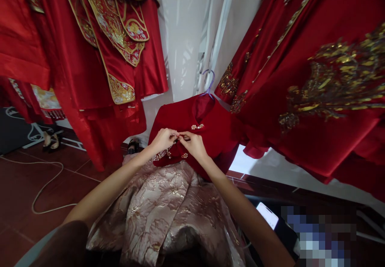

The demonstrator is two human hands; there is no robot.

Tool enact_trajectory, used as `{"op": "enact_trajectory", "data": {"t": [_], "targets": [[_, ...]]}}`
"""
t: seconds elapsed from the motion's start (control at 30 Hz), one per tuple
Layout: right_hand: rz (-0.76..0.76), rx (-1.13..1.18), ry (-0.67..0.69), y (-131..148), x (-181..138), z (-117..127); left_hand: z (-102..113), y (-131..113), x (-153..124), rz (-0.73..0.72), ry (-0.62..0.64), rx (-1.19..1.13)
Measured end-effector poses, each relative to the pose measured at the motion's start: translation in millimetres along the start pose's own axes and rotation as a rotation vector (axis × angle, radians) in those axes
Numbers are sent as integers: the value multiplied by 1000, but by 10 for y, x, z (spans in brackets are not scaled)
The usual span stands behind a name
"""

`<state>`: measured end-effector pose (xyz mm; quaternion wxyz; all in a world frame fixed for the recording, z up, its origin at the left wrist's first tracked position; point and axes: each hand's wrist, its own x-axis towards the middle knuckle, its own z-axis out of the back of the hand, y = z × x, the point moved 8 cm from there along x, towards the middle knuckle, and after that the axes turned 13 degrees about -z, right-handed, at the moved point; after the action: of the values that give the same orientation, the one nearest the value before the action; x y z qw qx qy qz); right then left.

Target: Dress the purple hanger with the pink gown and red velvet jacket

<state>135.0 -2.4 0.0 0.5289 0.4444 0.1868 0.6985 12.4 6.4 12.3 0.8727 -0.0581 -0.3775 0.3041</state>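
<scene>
A dark red velvet jacket (210, 126) with pearl clasp buttons hangs on a purple hanger (209, 83) at the centre. Its lower part lies over a pink and gold brocade skirt (168, 211). My left hand (163, 140) and my right hand (192, 144) meet at the jacket's front edge. The fingers of both are pinched together on a small beaded clasp (178, 138) between them. A second clasp (197, 126) sits just above my right hand, and a third (184, 155) just below.
Red robes with gold embroidery hang at the left (99, 58) and right (315, 82). White curtain (192, 38) hangs behind. A white cable (45, 187) loops over the red tiled floor. Sandals (51, 140) stand at the far left. A phone (267, 215) lies at lower right.
</scene>
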Motion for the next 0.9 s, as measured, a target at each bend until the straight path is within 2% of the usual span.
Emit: {"op": "enact_trajectory", "data": {"t": [0.13,0.27,0.37,0.5,0.67,0.8,0.9], "targets": [[-86,187,79,-81,-10,-17,-32,112,-28,81,-87,-179],[-89,290,138,-70,-61,-27,-79,171,-29,144,-67,-273],[-78,228,67,-63,-69,18,-59,169,-23,136,-65,-258],[-89,108,-47,-81,-56,72,-15,164,-39,114,-124,-257],[-92,184,-27,-99,-52,47,-35,124,-43,87,-84,-227],[-101,221,-61,-118,-56,59,-62,94,-39,65,-46,-247],[-116,270,-9,-130,-51,26,-62,92,-48,65,-52,-259]]}}
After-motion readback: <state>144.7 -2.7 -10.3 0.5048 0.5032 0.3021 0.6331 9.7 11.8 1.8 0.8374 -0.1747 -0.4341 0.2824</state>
